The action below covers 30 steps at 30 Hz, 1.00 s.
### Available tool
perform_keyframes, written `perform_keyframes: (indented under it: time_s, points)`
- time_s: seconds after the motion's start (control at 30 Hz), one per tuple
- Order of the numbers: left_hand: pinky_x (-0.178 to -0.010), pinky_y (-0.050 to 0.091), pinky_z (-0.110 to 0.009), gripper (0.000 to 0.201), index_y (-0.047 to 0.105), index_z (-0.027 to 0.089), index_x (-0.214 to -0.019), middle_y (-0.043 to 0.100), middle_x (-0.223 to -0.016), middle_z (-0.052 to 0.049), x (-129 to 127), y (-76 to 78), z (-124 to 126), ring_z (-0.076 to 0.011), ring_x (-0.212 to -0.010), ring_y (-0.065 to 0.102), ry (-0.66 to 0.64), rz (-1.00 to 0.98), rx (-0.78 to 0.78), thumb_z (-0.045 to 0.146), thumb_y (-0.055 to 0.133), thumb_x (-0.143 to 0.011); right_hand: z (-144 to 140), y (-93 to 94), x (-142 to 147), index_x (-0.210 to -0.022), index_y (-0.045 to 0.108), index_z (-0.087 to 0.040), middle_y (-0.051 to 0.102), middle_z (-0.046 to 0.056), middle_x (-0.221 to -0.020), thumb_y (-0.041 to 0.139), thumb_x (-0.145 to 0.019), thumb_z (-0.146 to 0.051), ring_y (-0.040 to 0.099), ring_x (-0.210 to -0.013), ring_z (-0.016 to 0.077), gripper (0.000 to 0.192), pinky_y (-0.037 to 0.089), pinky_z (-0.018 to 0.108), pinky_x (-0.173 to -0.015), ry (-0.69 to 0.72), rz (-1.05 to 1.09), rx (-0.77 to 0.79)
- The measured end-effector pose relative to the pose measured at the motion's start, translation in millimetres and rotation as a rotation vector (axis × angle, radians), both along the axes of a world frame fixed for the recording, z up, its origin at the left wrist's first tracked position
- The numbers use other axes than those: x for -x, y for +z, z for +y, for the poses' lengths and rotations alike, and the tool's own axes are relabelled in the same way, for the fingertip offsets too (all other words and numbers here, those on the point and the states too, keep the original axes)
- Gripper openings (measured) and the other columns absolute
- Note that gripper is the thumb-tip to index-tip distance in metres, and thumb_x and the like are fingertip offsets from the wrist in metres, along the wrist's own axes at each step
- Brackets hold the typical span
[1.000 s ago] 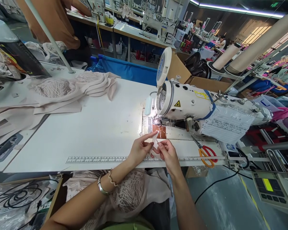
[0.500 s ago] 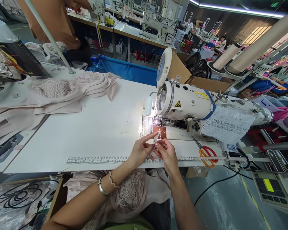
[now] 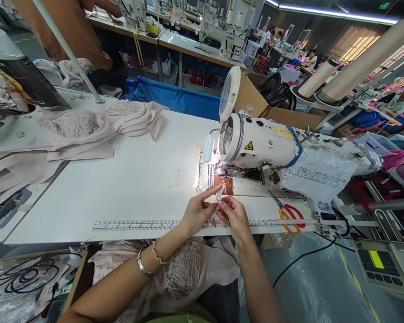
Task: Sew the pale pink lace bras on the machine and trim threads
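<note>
My left hand [image 3: 198, 210] and my right hand [image 3: 233, 216] meet at the front edge of the white sewing table [image 3: 128, 179], just before the needle plate. Both pinch a small white fabric strip [image 3: 218, 196] between their fingertips. The white sewing machine [image 3: 261, 143] stands right behind the hands, its lamp lighting the brown patch [image 3: 224, 182] on the plate. Pale pink lace fabric [image 3: 183, 273] lies in my lap under my forearms.
Orange-handled scissors [image 3: 287, 215] lie on the table right of my hands. A pile of pink lace pieces [image 3: 97, 123] sits at the far left. A ruler strip [image 3: 138, 223] runs along the front edge. A control panel [image 3: 379, 264] hangs lower right. A person in brown [image 3: 70, 31] stands behind.
The white strip has been folded smaller between my fingertips, and my right hand has drawn slightly closer to the left. The hands stay in place.
</note>
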<state>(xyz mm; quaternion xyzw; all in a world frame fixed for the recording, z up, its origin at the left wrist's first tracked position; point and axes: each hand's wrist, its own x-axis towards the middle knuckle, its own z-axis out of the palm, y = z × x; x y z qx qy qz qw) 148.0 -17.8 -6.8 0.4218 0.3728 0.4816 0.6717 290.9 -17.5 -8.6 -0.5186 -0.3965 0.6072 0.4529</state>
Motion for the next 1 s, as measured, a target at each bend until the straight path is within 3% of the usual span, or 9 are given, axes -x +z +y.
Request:
perform_keyframes:
  time_s: [0.3,0.5,0.8,1.0]
  points:
    - [-0.046,0.060,-0.028,0.074,0.053,0.013,-0.146,0.071,-0.061,-0.002,1.3,2.6,2.4,-0.0208,-0.058,0.071,-0.003,-0.022,0.019,0.038,0.072,-0.079,-1.0,2.5,-5.4,-0.079,0.059,-0.019,0.052,-0.007,-0.060,0.079,-0.073,-0.053,0.032,-0.043,0.0046,0.040,0.020,0.021,-0.042,0.006,-0.052,-0.006]
    - [-0.046,0.060,-0.028,0.074,0.052,0.013,-0.147,0.069,-0.057,0.001,0.8,3.3,2.0,-0.0159,-0.051,0.065,-0.016,-0.043,0.009,0.035,0.071,-0.080,3.6,2.2,-2.3,-0.079,0.057,-0.021,0.046,-0.009,-0.051,0.079,-0.072,-0.056,0.031,-0.042,0.0061,0.041,0.022,0.022,-0.040,0.043,-0.060,-0.020]
    - [-0.047,0.062,-0.028,0.074,0.051,0.014,-0.148,0.069,-0.058,0.002,0.8,-1.9,2.3,-0.0161,-0.053,0.066,-0.027,-0.047,-0.014,0.036,0.073,-0.081,4.1,-4.5,-2.0,-0.080,0.057,-0.021,0.045,-0.010,-0.052,0.079,-0.073,-0.056,0.031,-0.041,0.0050,0.043,0.020,0.020,-0.039,0.040,-0.028,-0.018]
    - [-0.047,0.061,-0.028,0.076,0.051,0.013,-0.148,0.073,-0.067,-0.003,2.3,0.1,1.6,-0.0231,-0.064,0.074,-0.006,-0.029,-0.015,0.040,0.075,-0.081,-0.5,-0.6,-5.1,-0.082,0.056,-0.022,0.049,-0.007,-0.062,0.072,-0.076,-0.065,0.033,-0.044,0.0064,0.047,0.022,0.021,-0.041,-0.057,-0.128,-0.065]
